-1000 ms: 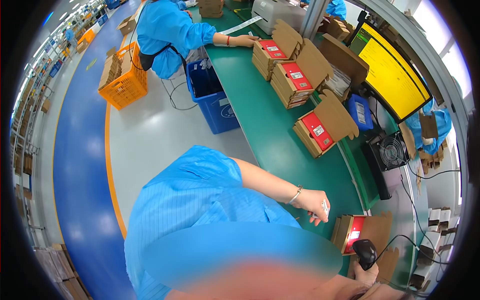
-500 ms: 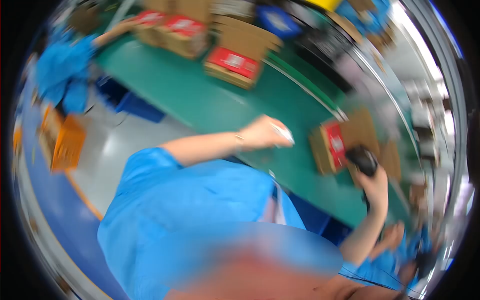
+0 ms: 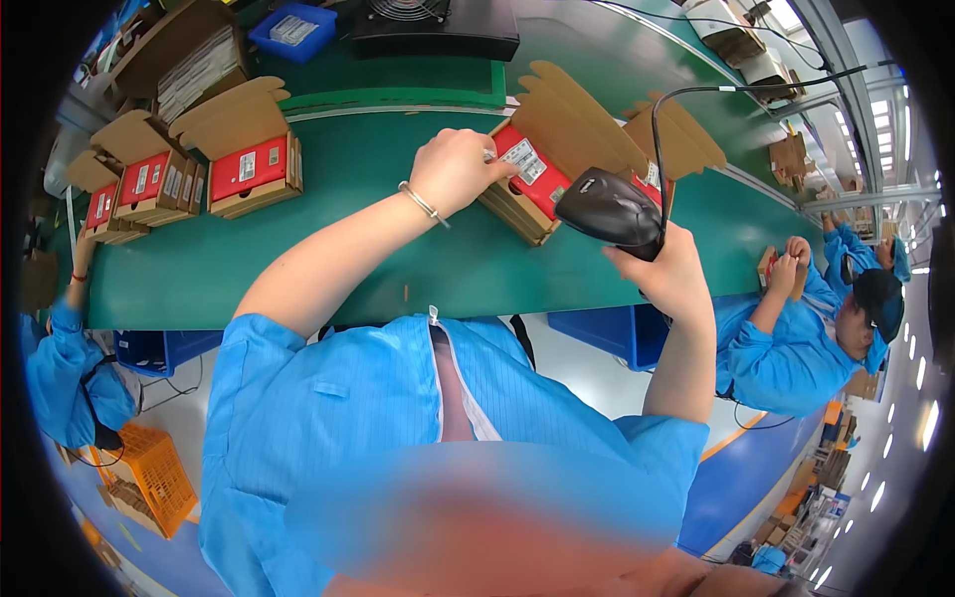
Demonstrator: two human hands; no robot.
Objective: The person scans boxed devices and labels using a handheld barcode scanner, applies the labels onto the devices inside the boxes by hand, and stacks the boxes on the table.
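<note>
My right hand (image 3: 673,274) is wrapped round a black barcode scanner (image 3: 614,211), whose head points left over an open cardboard box (image 3: 532,227). Inside that box lies a red box (image 3: 545,195) with a white printed label (image 3: 524,161) on its top. My left hand (image 3: 453,171) has its fingers pinched together at the label's left edge. A small white piece shows at those fingertips, mostly hidden by them. Behind the scanner stands a second open carton (image 3: 686,139), also with red inside, partly covered.
Open cartons with red boxes, one of them a carton (image 3: 249,177), stand at the left of the green table (image 3: 348,269). Behind are a blue tray (image 3: 295,30) and a black device (image 3: 438,35). The scanner cable (image 3: 659,119) arcs rightward. A co-worker (image 3: 796,338) sits at right.
The view has swung round and sharpened. My left hand, with the white piece, has moved from over bare table to the red box. The scanner remains in my right hand, now beside that box.
</note>
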